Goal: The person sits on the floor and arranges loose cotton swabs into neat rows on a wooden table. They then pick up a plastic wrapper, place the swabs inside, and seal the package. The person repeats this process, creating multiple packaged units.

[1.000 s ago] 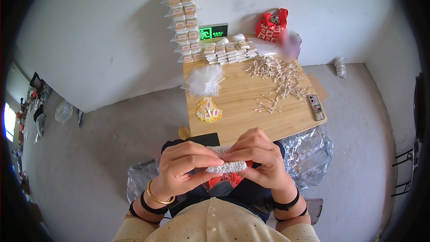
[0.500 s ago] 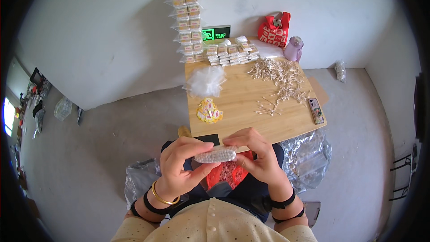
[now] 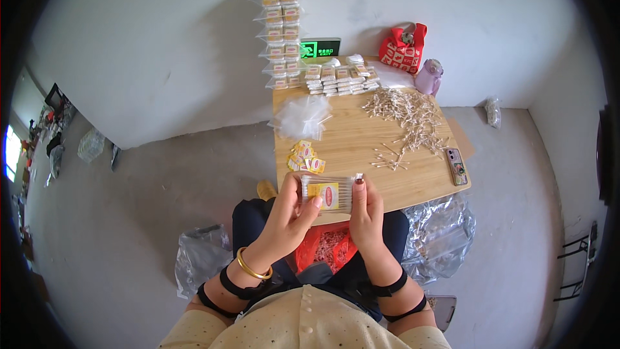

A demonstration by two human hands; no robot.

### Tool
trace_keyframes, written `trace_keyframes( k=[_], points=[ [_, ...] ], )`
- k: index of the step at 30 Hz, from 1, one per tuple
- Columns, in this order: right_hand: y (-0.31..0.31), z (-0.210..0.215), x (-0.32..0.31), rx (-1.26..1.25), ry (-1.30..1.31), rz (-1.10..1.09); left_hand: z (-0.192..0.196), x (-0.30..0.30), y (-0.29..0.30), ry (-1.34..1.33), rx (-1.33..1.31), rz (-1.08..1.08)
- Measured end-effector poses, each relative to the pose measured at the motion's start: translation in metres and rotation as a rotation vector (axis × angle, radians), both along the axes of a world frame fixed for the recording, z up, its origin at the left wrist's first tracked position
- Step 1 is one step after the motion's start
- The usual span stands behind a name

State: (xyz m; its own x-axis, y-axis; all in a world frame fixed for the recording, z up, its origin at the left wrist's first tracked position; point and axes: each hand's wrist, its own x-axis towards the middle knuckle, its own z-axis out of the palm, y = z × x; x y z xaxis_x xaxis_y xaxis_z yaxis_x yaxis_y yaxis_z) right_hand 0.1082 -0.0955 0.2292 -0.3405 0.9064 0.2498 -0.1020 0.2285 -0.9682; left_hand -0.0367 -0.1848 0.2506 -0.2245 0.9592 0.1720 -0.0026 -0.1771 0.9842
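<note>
The person's left hand [image 3: 290,216] and right hand [image 3: 366,220] grip a clear swab packet [image 3: 343,203] (yellow label [image 3: 314,190], red oval [image 3: 328,196]) at the table's [image 3: 352,139] near edge; a red bag [image 3: 306,250] below holds pinkish bits [image 3: 332,249].

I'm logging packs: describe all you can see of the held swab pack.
The swab pack is flat and roughly rectangular, its wrapping apparently clear plastic. Swabs run left to right inside, white-tipped at both ends. A yellow label with a red oval faces the camera. The left hand grips one end, thumb on the label's edge; the right hand grips the other, with the tabletop behind it.
</note>
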Motion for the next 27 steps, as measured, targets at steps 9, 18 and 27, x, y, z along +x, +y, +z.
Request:
trace_keyframes(
  k=[9, 18, 27],
  points=[
    [-0.009, 0.006, -0.014, 0.252, -0.129, -0.052, 0.001, 0.001, 0.005, -0.155, -0.045, 0.046],
    [-0.004, 0.003, -0.004, -0.13, 0.157, 0.269, -0.002, -0.006, 0.007, -0.383, -0.123, 0.009],
    [0.006, 0.009, 0.011, -0.339, 0.384, 0.715, -0.01, -0.017, 0.005, -0.559, -0.095, -0.217]
  ],
)
